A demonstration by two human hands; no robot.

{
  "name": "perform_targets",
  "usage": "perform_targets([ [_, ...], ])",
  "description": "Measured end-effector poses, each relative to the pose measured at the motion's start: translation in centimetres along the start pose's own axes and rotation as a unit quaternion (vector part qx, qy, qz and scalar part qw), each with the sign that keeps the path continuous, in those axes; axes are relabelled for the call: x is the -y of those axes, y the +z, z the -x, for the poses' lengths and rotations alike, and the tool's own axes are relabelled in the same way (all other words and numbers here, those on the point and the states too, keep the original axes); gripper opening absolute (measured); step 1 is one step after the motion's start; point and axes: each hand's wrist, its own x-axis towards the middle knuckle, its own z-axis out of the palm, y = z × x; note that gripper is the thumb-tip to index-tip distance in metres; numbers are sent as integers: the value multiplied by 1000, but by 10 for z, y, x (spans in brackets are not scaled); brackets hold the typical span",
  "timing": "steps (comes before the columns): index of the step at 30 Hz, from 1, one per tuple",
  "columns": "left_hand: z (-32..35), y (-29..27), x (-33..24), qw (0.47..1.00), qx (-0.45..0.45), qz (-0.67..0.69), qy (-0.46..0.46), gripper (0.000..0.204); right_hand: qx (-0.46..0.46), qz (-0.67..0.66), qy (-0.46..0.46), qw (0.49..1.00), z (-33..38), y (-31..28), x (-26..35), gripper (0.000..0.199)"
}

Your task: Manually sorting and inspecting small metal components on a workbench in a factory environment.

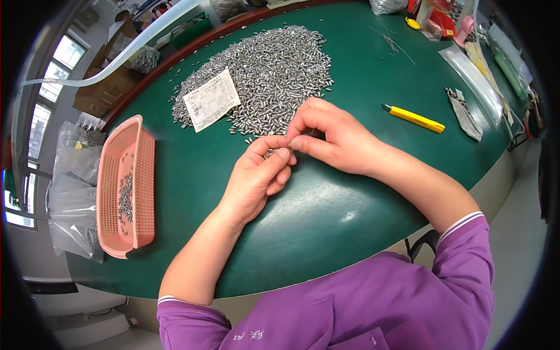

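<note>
My left hand is curled closed around a few small silver metal pieces, which show between its thumb and fingers. With thumb and forefinger pinched together, my right hand meets the left fingertips; whatever sits in that pinch is too small to name. Just beyond both hands spreads a large heap of short silver metal pins on the green table. A printed paper slip lies on the heap's near left side.
At the left stands a pink plastic basket with some metal pieces inside, beside clear plastic bags. A yellow utility knife lies to the right, near a pale cloth-like piece. Thin wires lie farther back.
</note>
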Motion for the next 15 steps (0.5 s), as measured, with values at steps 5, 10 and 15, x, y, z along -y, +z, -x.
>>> perform_targets([
  [5,1,-1,-1,1000,-7,7,-13,20,14,-94,26,995,0,1,5,9],
  [10,0,-3,1,1000,-4,20,-4,14,8,-89,15,996,0,-1,6,6],
  [15,0,-3,1,1000,10,16,0,13,-68,56,-13,996,-4,-12,-3,7],
])
